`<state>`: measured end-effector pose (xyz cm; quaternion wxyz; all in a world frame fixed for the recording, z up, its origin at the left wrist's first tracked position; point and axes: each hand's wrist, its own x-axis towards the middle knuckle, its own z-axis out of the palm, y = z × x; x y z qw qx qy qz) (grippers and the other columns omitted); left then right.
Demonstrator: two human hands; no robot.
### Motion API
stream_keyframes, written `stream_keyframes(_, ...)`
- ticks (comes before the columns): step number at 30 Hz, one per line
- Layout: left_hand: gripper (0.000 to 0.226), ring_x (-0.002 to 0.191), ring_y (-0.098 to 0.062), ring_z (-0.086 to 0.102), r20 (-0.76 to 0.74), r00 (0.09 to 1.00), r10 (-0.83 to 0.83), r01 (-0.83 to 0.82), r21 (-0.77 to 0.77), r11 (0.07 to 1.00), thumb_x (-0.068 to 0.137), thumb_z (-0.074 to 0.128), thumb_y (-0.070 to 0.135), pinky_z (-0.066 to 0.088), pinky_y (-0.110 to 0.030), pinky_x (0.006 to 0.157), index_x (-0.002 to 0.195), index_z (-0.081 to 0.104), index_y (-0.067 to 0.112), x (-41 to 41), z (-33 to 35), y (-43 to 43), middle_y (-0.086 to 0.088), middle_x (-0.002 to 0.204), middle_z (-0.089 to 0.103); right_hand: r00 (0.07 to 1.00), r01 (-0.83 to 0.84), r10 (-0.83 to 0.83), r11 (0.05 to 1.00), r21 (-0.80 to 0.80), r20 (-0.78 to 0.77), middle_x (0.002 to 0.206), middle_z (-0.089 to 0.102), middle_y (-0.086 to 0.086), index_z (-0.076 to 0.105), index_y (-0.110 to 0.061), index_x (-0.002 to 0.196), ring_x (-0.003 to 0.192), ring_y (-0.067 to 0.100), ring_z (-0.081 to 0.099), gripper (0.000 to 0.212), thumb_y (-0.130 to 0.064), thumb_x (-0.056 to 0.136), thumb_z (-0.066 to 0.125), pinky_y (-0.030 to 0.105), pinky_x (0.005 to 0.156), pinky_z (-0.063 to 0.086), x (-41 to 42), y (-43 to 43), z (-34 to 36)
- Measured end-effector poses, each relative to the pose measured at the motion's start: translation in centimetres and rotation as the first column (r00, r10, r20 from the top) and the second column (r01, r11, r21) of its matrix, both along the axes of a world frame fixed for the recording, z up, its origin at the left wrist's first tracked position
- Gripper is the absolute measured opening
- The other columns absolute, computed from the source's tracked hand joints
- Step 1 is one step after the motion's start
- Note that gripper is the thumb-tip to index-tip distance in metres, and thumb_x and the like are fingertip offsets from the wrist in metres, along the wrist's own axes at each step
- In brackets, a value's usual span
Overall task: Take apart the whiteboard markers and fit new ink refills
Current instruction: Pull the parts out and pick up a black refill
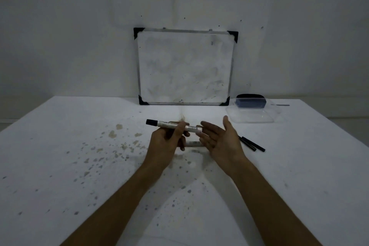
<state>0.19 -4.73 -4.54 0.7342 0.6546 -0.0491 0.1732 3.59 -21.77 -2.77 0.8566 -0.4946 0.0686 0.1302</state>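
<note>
My left hand (168, 137) grips a whiteboard marker (165, 124) around its middle and holds it level above the table. The marker has a white barrel and a black cap pointing left. My right hand (218, 137) is open, palm turned left, with its fingertips at the marker's right end. A second white marker barrel (193, 143) lies on the table under my hands, partly hidden. Two thin black refill sticks (252, 143) lie side by side on the table, just right of my right hand.
A small whiteboard (185, 67) with black corners leans against the wall at the table's far edge. At the back right sits a clear plastic tray (251, 115) with a dark blue eraser (250, 102) behind it. The white table (79, 165) is speckled with stains.
</note>
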Motion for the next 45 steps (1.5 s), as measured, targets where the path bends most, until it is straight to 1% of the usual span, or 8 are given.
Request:
stream_keyframes(7, 0.034, 0.053, -0.006, 0.069, -0.064, 0.996, -0.067, 0.086, 0.375, 0.923, 0.089, 0.06, 0.061, 0.056, -0.02, 0.051, 0.086, 0.073, 0.03, -1.5, -1.3, -3.5, 0.008, 0.064, 0.074, 0.998, -0.049, 0.058, 0.962, 0.269, -0.026, 0.124, 0.073, 0.018, 0.068, 0.0, 0.124, 0.118, 0.032, 0.068, 0.064, -0.049, 0.108, 0.029, 0.045, 0.104, 0.05, 0.0, 1.2, -0.6)
stream_keyframes(11, 0.028, 0.055, -0.01, 0.066, 0.069, 0.997, 0.036, -0.052, 0.245, 0.968, 0.097, 0.063, 0.047, 0.056, -0.024, 0.055, 0.094, 0.075, 0.022, -1.0, -0.8, -2.5, 0.0, 0.064, 0.071, 0.999, 0.022, -0.008, 0.938, 0.346, -0.044, 0.117, 0.075, 0.021, 0.071, 0.003, 0.117, 0.108, 0.035, 0.073, 0.06, -0.044, 0.108, 0.035, 0.043, 0.091, 0.055, 0.4, 0.9, -1.1)
stream_keyframes(15, 0.028, 0.054, -0.009, 0.068, -0.078, 0.986, -0.146, 0.16, 0.244, 0.956, 0.082, 0.067, 0.066, 0.055, -0.024, 0.046, 0.097, 0.077, 0.044, -1.8, -1.3, -3.4, 0.004, 0.068, 0.075, 0.998, 0.038, -0.021, 0.96, 0.277, -0.062, 0.106, 0.078, 0.018, 0.071, 0.0, 0.109, 0.098, 0.031, 0.077, 0.045, -0.038, 0.105, 0.049, 0.042, 0.083, 0.059, 0.2, 1.7, -1.4)
stream_keyframes(19, 0.032, 0.048, -0.009, 0.063, -0.024, 1.0, 0.004, -0.001, 0.153, 0.988, 0.092, 0.061, 0.054, 0.053, -0.022, 0.049, 0.1, 0.077, 0.026, -0.7, -0.6, -2.4, 0.002, 0.062, 0.072, 0.999, 0.035, -0.029, 0.987, 0.157, -0.036, 0.094, 0.08, 0.013, 0.075, -0.005, 0.103, 0.082, 0.026, 0.079, 0.039, -0.042, 0.098, 0.062, 0.035, 0.067, 0.062, -0.1, 1.6, -1.2)
stream_keyframes(25, 0.026, 0.05, -0.01, 0.061, -0.063, 0.994, 0.09, -0.092, -0.021, 0.996, 0.103, 0.061, 0.038, 0.055, -0.023, 0.054, 0.099, 0.077, 0.018, 0.4, -0.2, -0.4, 0.001, 0.085, 0.079, 0.998, -0.045, 0.042, 0.997, 0.059, 0.057, 0.089, 0.075, 0.013, 0.075, -0.003, 0.101, 0.077, 0.022, 0.072, 0.032, -0.034, 0.097, 0.067, 0.03, 0.069, 0.061, -0.4, 1.0, -0.6)
stream_keyframes(36, 0.045, 0.061, -0.016, 0.065, -0.121, 0.99, 0.077, -0.102, -0.218, 0.971, 0.105, 0.049, 0.05, 0.056, -0.029, 0.055, 0.089, 0.067, 0.013, 1.2, 0.7, 2.1, -0.007, 0.078, 0.073, 0.988, 0.011, -0.009, 1.0, -0.009, 0.152, 0.084, 0.075, 0.013, 0.077, 0.001, 0.101, 0.074, 0.02, 0.073, 0.015, -0.009, 0.09, 0.075, 0.026, 0.068, 0.06, 0.4, -0.5, -0.3)
stream_keyframes(42, 0.039, 0.067, -0.018, 0.055, -0.109, 0.993, 0.045, -0.014, 0.274, 0.962, 0.106, 0.037, 0.049, 0.048, -0.032, 0.06, 0.089, 0.053, 0.018, 2.0, -0.6, 4.2, -0.004, 0.078, 0.058, 0.967, 0.089, -0.062, 0.991, -0.1, 0.248, 0.086, 0.077, 0.018, 0.074, 0.002, 0.106, 0.075, 0.024, 0.076, 0.016, -0.001, 0.09, 0.071, 0.028, 0.068, 0.062, 0.8, -1.7, -0.3)
stream_keyframes(45, 0.042, 0.054, -0.005, 0.047, -0.062, 0.998, 0.027, 0.013, 0.565, 0.825, 0.105, 0.028, 0.057, 0.039, -0.018, 0.049, 0.099, 0.057, 0.027, 1.7, -1.4, 4.0, 0.005, 0.07, 0.054, 0.937, 0.151, -0.075, 0.967, -0.204, 0.342, 0.085, 0.076, 0.012, 0.076, -0.012, 0.111, 0.074, 0.019, 0.073, 0.02, -0.003, 0.098, 0.062, 0.027, 0.07, 0.061, 1.1, -2.3, -0.3)
